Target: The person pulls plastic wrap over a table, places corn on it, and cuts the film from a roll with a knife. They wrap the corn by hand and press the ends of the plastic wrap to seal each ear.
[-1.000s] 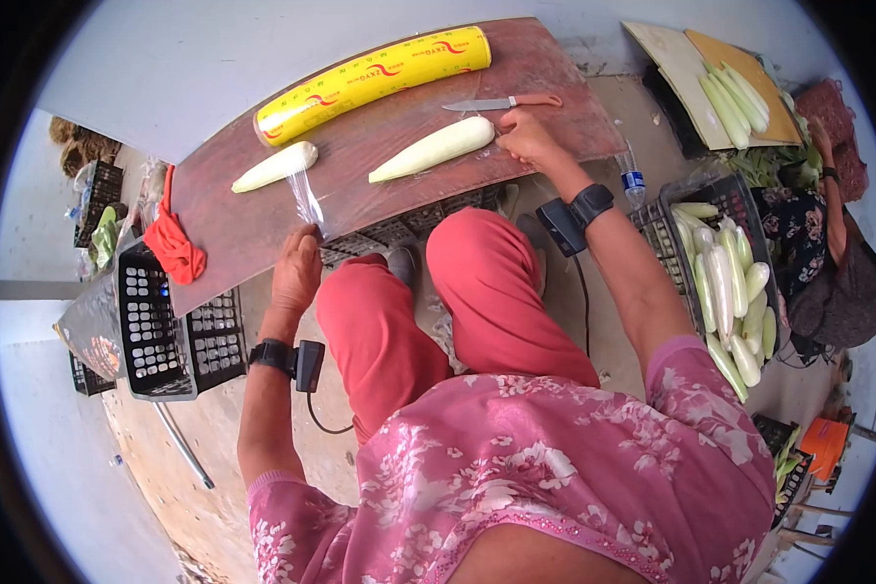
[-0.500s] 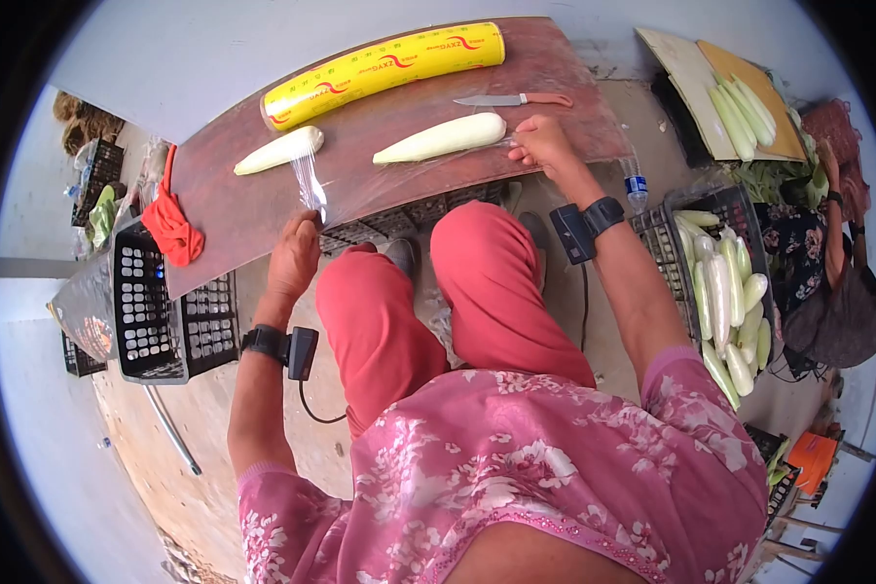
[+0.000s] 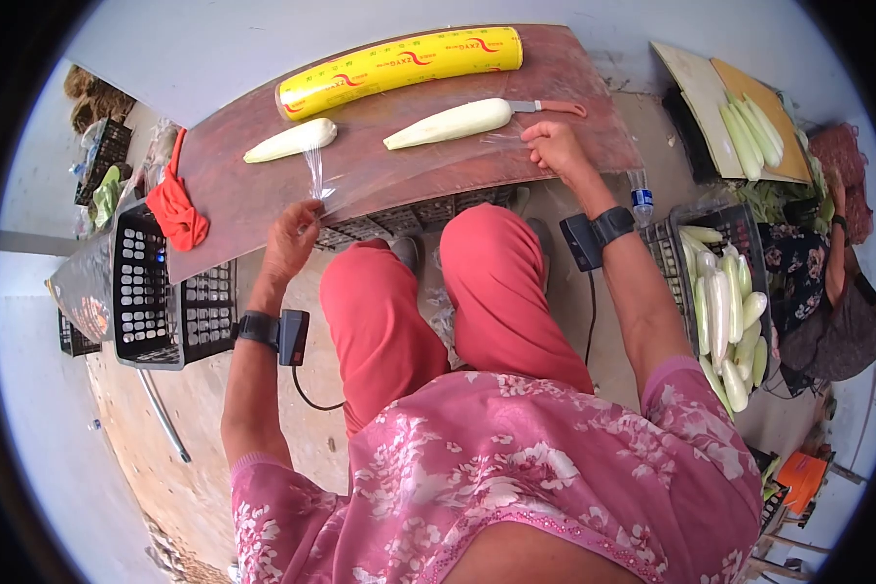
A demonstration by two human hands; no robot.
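The person is sitting at a reddish-brown board (image 3: 574, 107) and is stretching a sheet of clear plastic film (image 3: 409, 170) over its near part. The left hand (image 3: 290, 238) is pinching the left corner of the film at the near edge of the board, with the fingers closed on a bunched strip that is going up toward the far side. The right hand (image 3: 555, 148) is gripping the right edge of the film, with the fingers curled around it, near the right end of the board. A pale long gourd (image 3: 448, 124) is lying on the film between the two hands, a little to the far side. A second pale gourd (image 3: 290, 141) is lying to the left of it. A yellow film roll (image 3: 399, 60) is lying along the far edge of the board. A knife (image 3: 550, 106) is lying just beside the right end of the first gourd. A red cloth (image 3: 173, 209) is hanging at the left end of the board.
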